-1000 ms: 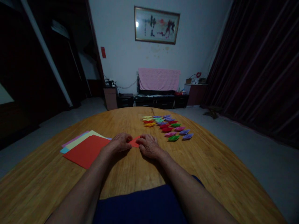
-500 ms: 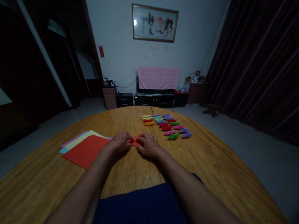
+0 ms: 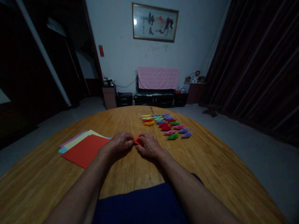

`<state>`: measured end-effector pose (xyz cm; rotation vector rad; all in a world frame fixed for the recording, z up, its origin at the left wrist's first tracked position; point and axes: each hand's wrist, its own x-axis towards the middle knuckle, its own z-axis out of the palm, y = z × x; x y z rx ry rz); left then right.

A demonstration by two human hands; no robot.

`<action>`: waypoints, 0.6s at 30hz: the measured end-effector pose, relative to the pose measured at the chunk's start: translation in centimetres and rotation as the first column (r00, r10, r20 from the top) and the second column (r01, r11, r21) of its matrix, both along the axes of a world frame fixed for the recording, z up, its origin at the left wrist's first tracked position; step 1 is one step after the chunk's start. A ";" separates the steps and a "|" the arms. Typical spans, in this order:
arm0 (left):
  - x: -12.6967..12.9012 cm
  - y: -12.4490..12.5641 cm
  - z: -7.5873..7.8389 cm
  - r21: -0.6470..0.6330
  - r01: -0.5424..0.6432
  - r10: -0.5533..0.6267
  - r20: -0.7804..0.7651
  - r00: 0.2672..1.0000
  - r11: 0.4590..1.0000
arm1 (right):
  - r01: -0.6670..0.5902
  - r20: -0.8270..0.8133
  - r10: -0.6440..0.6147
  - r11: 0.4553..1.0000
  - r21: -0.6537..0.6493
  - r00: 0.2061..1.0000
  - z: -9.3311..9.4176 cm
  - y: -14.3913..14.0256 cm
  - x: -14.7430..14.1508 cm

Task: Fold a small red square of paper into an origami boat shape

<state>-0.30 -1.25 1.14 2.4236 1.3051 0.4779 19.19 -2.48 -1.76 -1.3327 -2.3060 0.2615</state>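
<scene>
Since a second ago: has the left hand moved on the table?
Yes. The left hand has closed in toward the right hand, away from the red sheet stack, so less of the small red paper shows.

Wooden table [image 3: 210, 161]: paper sheets [image 3: 85, 148], folded paper boats [image 3: 167, 124].

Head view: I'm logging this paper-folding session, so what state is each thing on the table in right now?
Red paper piece: folded small, pinched between both hands on the table.
Left hand: closed on the red paper piece.
Right hand: closed on it too.
Paper sheets: flat, unfolded, stacked, red on top.
Folded paper shapes: finished, laid in rows.
</scene>
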 end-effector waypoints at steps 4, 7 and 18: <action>0.0 0.0 0.5 -0.049 -0.001 0.000 -0.014 1.000 0.999 | -0.014 -0.009 0.014 0.999 0.037 1.000 -0.2 0.1 0.0; 0.0 0.0 0.9 -0.050 -0.014 0.015 0.004 1.000 0.999 | -0.019 -0.007 0.020 0.997 0.070 1.000 -0.4 0.2 0.0; -0.1 -0.1 1.5 0.023 -0.046 0.049 -0.163 0.985 0.999 | 0.037 0.042 -0.041 0.994 0.107 0.998 0.2 -0.2 -0.4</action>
